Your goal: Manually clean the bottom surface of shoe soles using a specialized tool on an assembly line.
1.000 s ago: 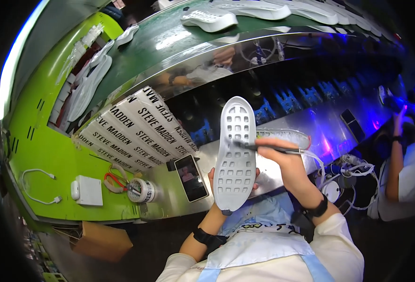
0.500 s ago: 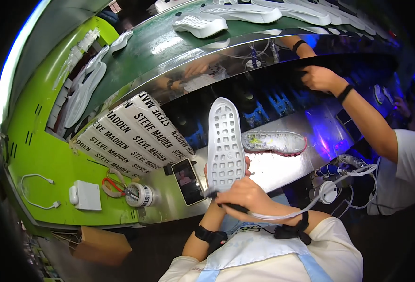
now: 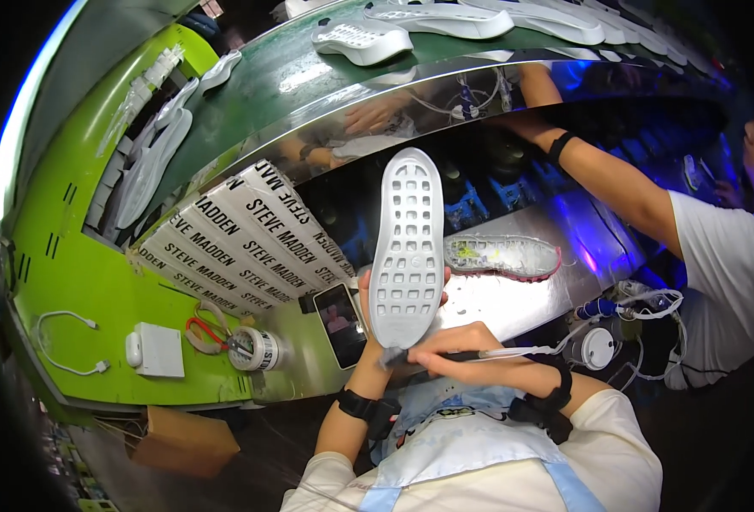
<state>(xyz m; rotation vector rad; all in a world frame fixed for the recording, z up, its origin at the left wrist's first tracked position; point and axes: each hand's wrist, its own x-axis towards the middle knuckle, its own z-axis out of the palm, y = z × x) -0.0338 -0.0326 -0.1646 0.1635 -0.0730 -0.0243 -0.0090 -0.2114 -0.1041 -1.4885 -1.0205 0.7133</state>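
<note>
Holding a Sole [image 3: 413, 243], With a Brush [image 3: 394, 356] at 6 O'Clock

Holds the white sole mid-view, long axis running from 12 to 6 o'clock, square-hollowed face toward the camera. Clasps it with the left grip [image 3: 364, 292], mostly hidden behind, digits showing at both edges. Pinches the brush in the right grip [image 3: 458, 344], bristles right by the sole's 6 o'clock end; cannot tell whether touching. Trails a pale tube [image 3: 535, 350] from the brush toward 3 o'clock.

Has a second sole [image 3: 503, 258] lying on the table [image 3: 488, 307] at 3 o'clock, pink along part of the rim. Shows a phone [image 3: 340, 322] at 7, a tub [image 3: 263, 350] at 8 and a box [image 3: 249, 239] at 9. Includes a co-worker's arm [image 3: 620, 188] at 2, and white soles [image 3: 445, 23] on a green surface [image 3: 253, 119] at 12.
</note>
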